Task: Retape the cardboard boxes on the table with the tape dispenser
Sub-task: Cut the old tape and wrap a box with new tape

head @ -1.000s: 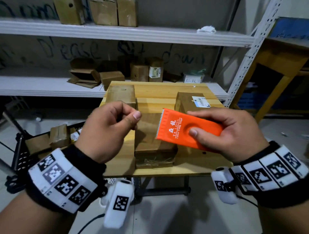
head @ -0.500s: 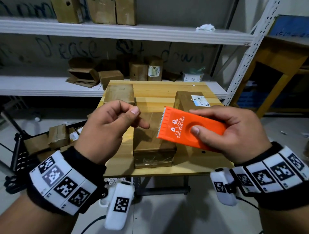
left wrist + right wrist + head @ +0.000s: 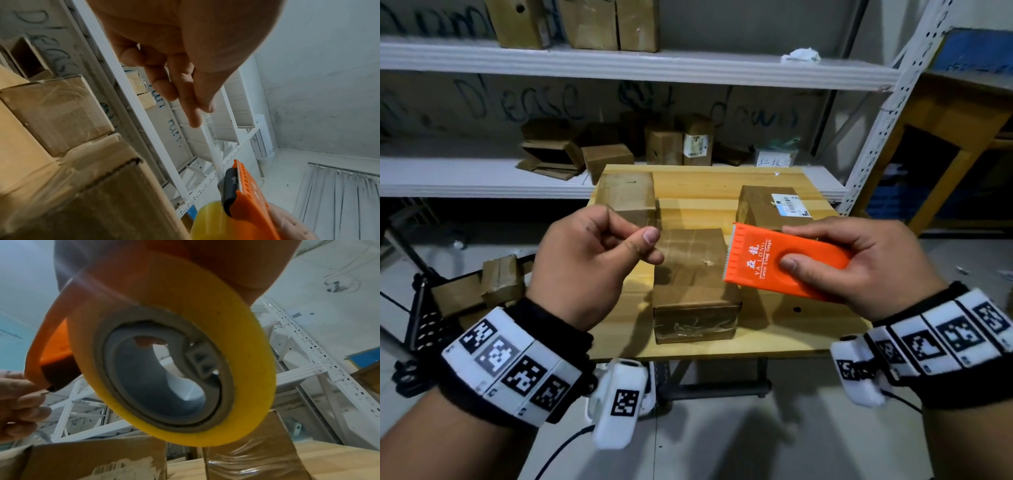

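Head view: right hand [image 3: 873, 265] grips tape dispenser [image 3: 784, 262] above cardboard box [image 3: 693, 291]

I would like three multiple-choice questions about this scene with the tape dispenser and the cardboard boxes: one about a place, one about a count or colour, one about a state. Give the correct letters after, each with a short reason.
1. Where is the box with the white label?
A. far right of the table
B. near left corner
C. on the floor

2. How many cardboard boxes stand on the table?
A. one
B. three
C. five

3. What is the left hand doing?
A. lying flat on a box
B. hanging idle
C. pinching the clear tape end pulled from the tape dispenser

Answers:
1 A: the head view shows it at the far right, behind the dispenser.
2 B: far left, far right and a near middle box.
3 C: thumb and forefinger are closed on the strip, while the right hand holds the dispenser.
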A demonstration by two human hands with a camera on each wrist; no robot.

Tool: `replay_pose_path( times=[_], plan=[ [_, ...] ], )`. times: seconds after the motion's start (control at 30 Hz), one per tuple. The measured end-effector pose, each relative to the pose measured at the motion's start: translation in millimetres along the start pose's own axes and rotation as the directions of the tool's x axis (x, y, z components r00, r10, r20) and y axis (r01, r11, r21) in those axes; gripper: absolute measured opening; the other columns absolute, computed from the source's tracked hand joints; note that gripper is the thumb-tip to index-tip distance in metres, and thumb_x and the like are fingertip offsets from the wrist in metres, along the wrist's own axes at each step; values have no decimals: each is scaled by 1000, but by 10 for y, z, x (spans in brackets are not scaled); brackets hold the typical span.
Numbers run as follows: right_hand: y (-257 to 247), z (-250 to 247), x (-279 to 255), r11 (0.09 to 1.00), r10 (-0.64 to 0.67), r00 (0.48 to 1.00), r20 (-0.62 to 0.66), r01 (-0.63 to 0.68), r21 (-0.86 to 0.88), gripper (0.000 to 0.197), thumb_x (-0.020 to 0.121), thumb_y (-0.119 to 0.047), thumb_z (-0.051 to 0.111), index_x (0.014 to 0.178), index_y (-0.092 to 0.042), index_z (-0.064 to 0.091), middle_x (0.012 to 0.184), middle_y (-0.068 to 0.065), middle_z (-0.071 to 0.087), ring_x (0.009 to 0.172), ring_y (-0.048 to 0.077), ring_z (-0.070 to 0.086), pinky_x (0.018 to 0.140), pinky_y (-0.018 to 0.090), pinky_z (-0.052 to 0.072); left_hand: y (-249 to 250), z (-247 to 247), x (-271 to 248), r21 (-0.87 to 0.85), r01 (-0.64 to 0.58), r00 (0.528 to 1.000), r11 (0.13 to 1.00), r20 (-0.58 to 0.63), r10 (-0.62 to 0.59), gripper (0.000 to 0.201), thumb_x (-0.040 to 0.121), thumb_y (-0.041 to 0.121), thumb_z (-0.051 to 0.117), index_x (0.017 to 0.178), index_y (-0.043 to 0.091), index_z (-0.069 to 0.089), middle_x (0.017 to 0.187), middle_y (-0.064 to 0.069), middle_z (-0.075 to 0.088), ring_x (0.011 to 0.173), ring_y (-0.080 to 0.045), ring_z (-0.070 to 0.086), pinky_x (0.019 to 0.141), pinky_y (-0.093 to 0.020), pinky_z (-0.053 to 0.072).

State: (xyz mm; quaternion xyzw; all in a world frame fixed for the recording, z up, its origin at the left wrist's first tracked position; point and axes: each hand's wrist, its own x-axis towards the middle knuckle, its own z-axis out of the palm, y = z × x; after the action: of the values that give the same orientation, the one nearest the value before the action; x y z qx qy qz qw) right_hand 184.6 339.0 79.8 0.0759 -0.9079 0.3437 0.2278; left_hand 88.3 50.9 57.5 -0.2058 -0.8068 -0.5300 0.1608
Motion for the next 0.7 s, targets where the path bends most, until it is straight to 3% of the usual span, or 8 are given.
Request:
replay_pose_path(
  times=[0.17,0.33,0.43,0.53,0.7],
  plan=[
    [80,-20,25,1000,30,999,-25,-30,-7,34,69,-72,71,99,-56,69,98,-34,69,95,-13,67,73,2,48,-8,41,13,8,-2,1000,1000,-15,2,18,92,24,75,84,9,68,75,16,77,68,3,71,61,-6,46],
    [231,-82,6,992,96,991,-95,-103,-71,43,71,-76,74,103,-47,75,101,-29,69,92,-7,66,70,19,53,-86,-23,61,38,24,998,999,-61,-22,19,93,29,75,84,14,69,74,18,77,66,1,69,63,-16,48],
    [272,-91,-1,988,115,988,-100,-124,-91,48,69,-79,72,103,-46,76,100,-29,70,92,-7,66,71,19,52,-101,-18,48,57,30,998,998,-51,-27,18,93,30,74,84,16,69,75,19,77,69,1,70,65,-20,48],
    [280,-110,-7,985,136,986,-97,-144,-89,46,66,-80,66,100,-51,73,101,-29,70,92,-5,67,69,18,51,-79,-15,59,80,21,998,997,-64,-16,19,93,29,73,86,12,69,76,24,75,68,7,68,60,-6,44],
    [321,-162,-47,974,171,977,-125,-187,-127,46,64,-80,65,99,-51,72,99,-24,72,94,-2,68,72,18,48,-93,-74,92,79,57,994,995,-99,-49,21,94,26,74,85,8,69,67,30,71,62,13,64,55,-3,41]
  ],
)
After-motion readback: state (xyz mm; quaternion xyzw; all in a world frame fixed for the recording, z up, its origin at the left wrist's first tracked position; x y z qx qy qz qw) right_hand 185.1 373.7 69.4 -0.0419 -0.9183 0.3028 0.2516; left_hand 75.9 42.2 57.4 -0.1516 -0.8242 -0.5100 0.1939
